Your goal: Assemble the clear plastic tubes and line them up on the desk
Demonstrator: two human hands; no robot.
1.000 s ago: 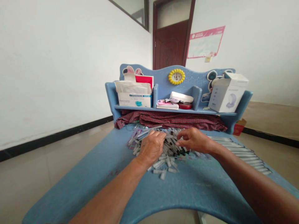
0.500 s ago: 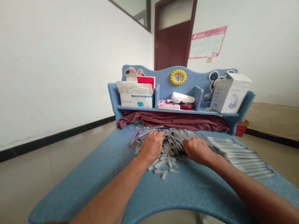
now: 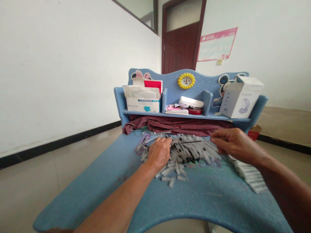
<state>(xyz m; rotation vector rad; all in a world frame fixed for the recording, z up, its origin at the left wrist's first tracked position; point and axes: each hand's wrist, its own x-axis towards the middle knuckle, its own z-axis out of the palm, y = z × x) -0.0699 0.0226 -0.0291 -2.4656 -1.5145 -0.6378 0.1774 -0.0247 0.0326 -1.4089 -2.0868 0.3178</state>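
My left hand [image 3: 159, 150] is closed at the left side of a loose pile of clear plastic pen parts [image 3: 187, 152], many with black tips. From its fingertips a thin dark pen refill [image 3: 191, 141] appears to point to the right, above the pile. My right hand [image 3: 235, 144] is raised just right of the pile, thumb and fingers pinched together; what lies between them, if anything, is too small to make out. Under my right forearm, a row of clear pens [image 3: 250, 174] lies side by side, partly hidden. Short clear caps [image 3: 171, 174] are scattered at the pile's near edge.
The blue table [image 3: 97, 187] has a curved front edge. Behind the pile lies a folded checked cloth [image 3: 179, 125]. Above it, a shelf [image 3: 145, 113] carries a mask box [image 3: 143, 104], papers, a red tin [image 3: 195, 111] and a white carton [image 3: 240, 98].
My right hand has moved right and up, out of the pile, and now covers part of the pen row. The dark refill shows now. My left hand has stayed nearly in place.
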